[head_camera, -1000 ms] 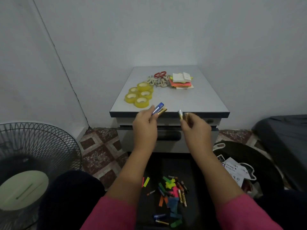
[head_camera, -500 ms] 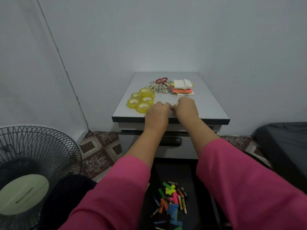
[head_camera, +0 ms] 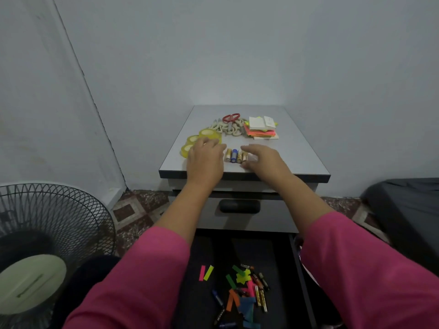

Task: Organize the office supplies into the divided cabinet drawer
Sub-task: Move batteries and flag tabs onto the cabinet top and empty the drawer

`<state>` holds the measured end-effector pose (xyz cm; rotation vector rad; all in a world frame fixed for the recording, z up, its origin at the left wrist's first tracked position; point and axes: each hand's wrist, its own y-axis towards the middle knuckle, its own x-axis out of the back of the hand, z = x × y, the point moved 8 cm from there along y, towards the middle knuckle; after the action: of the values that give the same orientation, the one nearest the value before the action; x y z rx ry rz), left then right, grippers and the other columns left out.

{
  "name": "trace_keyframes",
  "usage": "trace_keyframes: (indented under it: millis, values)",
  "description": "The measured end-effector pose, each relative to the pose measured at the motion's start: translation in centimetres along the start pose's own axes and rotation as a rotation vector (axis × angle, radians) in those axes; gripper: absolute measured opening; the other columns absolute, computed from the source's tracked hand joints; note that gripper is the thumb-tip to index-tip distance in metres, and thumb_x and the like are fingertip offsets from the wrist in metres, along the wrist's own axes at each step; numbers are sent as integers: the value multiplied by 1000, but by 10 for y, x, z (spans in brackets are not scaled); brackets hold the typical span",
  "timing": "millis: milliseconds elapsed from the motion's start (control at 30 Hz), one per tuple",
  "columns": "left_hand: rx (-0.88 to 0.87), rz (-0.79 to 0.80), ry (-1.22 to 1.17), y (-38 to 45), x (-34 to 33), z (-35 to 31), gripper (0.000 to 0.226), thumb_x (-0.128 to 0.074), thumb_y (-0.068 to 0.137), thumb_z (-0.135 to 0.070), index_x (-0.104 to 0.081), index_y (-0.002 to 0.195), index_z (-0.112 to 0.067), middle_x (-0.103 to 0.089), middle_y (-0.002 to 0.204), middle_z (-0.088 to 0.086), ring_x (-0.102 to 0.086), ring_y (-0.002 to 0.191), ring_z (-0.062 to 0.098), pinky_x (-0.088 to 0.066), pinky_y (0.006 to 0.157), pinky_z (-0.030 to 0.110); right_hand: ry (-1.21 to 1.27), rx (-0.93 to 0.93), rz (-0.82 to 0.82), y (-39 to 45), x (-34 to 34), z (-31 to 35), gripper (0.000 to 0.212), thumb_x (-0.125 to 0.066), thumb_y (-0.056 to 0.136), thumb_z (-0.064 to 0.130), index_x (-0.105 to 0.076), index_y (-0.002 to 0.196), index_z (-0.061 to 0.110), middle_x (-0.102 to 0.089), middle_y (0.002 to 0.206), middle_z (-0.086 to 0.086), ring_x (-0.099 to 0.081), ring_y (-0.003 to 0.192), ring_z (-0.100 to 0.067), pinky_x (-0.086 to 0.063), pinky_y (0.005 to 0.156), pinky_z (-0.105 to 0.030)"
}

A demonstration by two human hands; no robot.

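A short row of batteries (head_camera: 235, 156), gold ones and a blue one, lies near the front of the grey cabinet top (head_camera: 297, 157). My left hand (head_camera: 206, 157) rests flat just left of them, fingers relaxed and holding nothing. My right hand (head_camera: 262, 156) hovers on their right side, fingers loosely bent, thumb close to the last gold battery. Below, the pulled-out dark drawer (head_camera: 301, 281) holds more batteries and coloured paper strips (head_camera: 242, 288).
Yellow tape rolls (head_camera: 209, 135), a heap of pale clips (head_camera: 228, 129), red-handled scissors (head_camera: 231, 118) and stacked sticky notes (head_camera: 262, 129) sit further back. A shut drawer with a black handle (head_camera: 240, 206) is below. A floor fan (head_camera: 50, 233) stands at left, dark furniture (head_camera: 403, 210) at right.
Both hands carried batteries up onto the cabinet top, set them down in a row and have drawn apart to either side, now empty.
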<state>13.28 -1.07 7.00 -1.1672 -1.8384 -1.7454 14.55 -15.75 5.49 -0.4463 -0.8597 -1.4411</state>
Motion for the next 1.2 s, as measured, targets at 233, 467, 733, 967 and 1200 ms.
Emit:
trace_keyframes:
  millis: [233,467,733,967,1200]
  values:
    - [-1,351,81,32,-33,28,43,-25,105,-28,-31,148,-29,-15,160,-5,3,148,19,-1,118,47,-368,353,180,12,-36,18,45,-41,102,18,-40,144,32,-24,157,-1,-23,143,-25,-22,114,-37]
    - [132,314,-119,28,-43,37,39,-29,104,-29,-48,138,-27,-24,158,-6,-4,148,18,-5,118,44,-396,350,91,26,-37,26,35,-46,99,36,-57,131,31,-48,141,-2,-43,126,-25,-41,96,-37]
    - [152,299,-170,26,-41,42,35,-32,102,-28,-59,125,-24,-27,156,-10,-9,147,17,-9,117,44,-390,253,-12,53,-46,26,30,-49,96,42,-63,120,31,-61,114,-2,-53,107,-24,-46,82,-37]
    - [149,293,-157,27,-48,46,34,-32,102,-28,-58,124,-27,-27,156,-12,-12,146,18,-15,115,45,-235,179,-1,78,-40,18,29,-54,96,28,-66,121,18,-66,112,-9,-58,105,-27,-46,88,-39]
    - [164,296,-157,27,-50,47,35,-32,101,-30,-58,126,-29,-28,155,-13,-13,146,17,-18,114,46,13,124,-111,73,-24,10,42,-60,90,26,-56,132,21,-50,139,-3,-41,130,-19,-31,104,-30]
